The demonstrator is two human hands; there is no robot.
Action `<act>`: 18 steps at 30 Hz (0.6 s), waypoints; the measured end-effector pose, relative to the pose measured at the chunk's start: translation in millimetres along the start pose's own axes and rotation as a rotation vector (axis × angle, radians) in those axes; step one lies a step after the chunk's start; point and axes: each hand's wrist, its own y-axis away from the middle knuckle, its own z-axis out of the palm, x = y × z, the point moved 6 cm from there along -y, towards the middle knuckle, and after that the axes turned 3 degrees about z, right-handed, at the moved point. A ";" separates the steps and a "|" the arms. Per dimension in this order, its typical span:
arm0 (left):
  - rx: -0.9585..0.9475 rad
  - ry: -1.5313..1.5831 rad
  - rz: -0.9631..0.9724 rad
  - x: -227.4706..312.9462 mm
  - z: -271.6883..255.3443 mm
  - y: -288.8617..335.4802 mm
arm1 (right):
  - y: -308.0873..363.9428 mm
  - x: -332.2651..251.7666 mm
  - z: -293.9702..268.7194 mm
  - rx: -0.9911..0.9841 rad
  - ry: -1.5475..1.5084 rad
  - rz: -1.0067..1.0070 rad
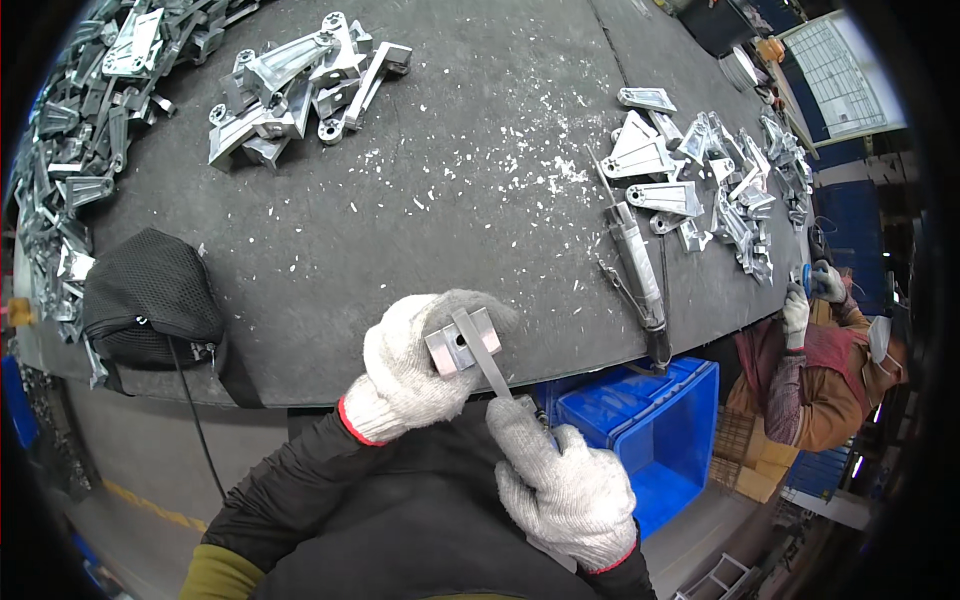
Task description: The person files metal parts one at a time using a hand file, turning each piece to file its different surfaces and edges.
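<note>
My left hand (pixel 400 365), in a white knit glove with grey fingertips, is closed around a small silver metal casting (pixel 442 356). A round hole shows in the casting's face; the rest of it is hidden in the glove. My right hand (pixel 570 488), gloved the same way, grips a flat metal file (pixel 490 365) with the forefinger stretched along it. The file's blade lies across the casting's face, slanting up to the left. Both hands are at the front edge of the dark workbench (pixel 330 300).
Silver castings lie in a big heap (pixel 85 140) at left, a small pile (pixel 285 90) and a right-hand group (pixel 740 190). A cylindrical power tool (pixel 637 265), metal shavings (pixel 555 170), and a black mesh bag (pixel 150 290) are on the bench. Below stands a blue bin (pixel 665 450); a co-worker (pixel 815 370) works at right.
</note>
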 end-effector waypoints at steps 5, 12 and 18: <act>-0.013 0.040 -0.008 -4.4 2.2 -0.9 | 0.7 -0.9 0.3 -0.068 0.066 0.041; -0.008 -0.014 0.096 -0.6 2.5 0.2 | -1.7 -6.9 -0.8 -0.008 0.095 0.018; 0.039 -0.074 0.122 7.0 0.0 -2.5 | -2.1 10.3 6.3 -0.273 -0.252 0.024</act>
